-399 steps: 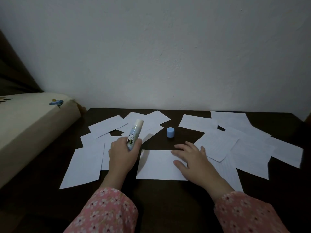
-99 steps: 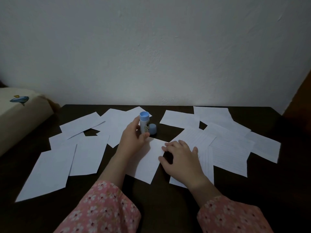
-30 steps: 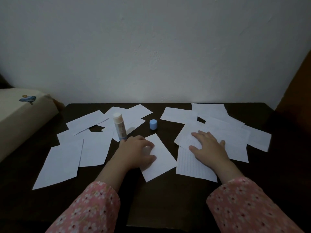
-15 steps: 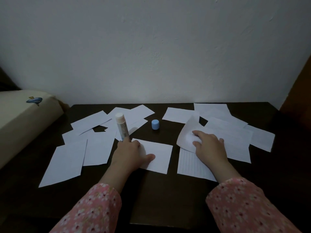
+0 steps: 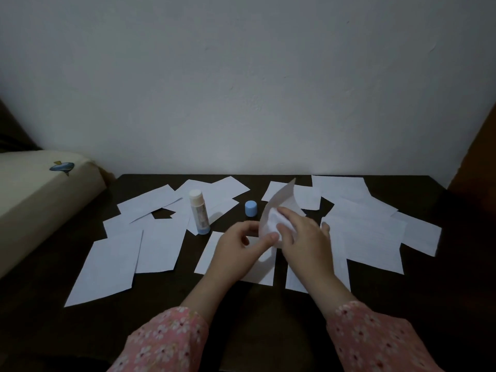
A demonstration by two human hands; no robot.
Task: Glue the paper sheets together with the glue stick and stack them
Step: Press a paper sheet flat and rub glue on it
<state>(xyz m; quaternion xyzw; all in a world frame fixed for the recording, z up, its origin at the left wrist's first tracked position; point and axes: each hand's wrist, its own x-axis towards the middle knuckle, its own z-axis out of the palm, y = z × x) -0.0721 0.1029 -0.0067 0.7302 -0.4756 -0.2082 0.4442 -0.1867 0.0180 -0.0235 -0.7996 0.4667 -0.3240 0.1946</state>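
On the left half of the dark table (image 5: 268,312) lie loose paper sheets (image 5: 112,264), overlapping, some near and some far. Among them the glue stick (image 5: 199,212) stands upright and uncapped, held by no one. Its blue cap (image 5: 251,208) stands by itself just to the right, toward the far edge.

In the middle, near the person, one sheet lies flat (image 5: 212,253); this base sheet looks like the one meant to receive the next. The left hand (image 5: 236,251) hovers over it, fingers curled, its thumb and fingertips meeting the lower edge of a lifted sheet (image 5: 281,200). Whether the left hand truly pinches that edge or only touches it, I cannot tell. The right hand (image 5: 303,242), close against the left, grips the lifted sheet, which curls upward and bends under the fingers.

To do this step well, the lifted sheet should be flattened out before it comes down, since the bend could crease or set crooked. One edge is best matched to the base sheet first, then the rest lowered and smoothed outward with flat fingers so it bonds evenly. The left hand can steady the base sheet against sliding.

Further right, more sheets (image 5: 375,237) spread overlapping toward the far right corner, not yet glued by the look of it.
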